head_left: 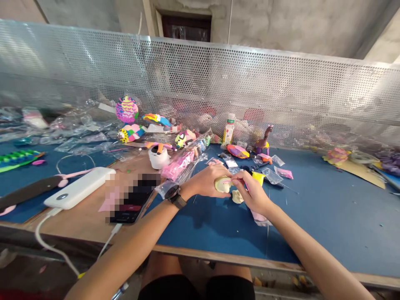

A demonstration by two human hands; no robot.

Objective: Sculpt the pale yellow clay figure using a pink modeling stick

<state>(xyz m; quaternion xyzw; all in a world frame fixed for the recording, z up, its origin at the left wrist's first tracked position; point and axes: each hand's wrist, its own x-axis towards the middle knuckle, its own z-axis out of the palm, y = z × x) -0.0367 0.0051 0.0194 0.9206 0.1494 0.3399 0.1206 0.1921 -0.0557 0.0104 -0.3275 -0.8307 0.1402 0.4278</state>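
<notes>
My left hand [210, 180], with a dark watch on its wrist, is closed round a pale yellow modelling clay piece [222, 184] with a small pink mark on it. The fingertips of my right hand [251, 191] are pinched together at the right side of that piece; whatever they may hold is too small to make out. A second pale clay lump [237, 196] sits just below, between the hands. Behind my right hand lies a yellow packet [258, 178], and a pink clay packet [260, 217] is partly hidden under the wrist.
A white power bank [80, 188] and a phone [133, 206] with cables lie on the left. Several clay figures, including a round fish [126, 110], stand at the back with plastic bags and a bottle [228, 130]. A perforated metal panel [281, 91] closes off the rear.
</notes>
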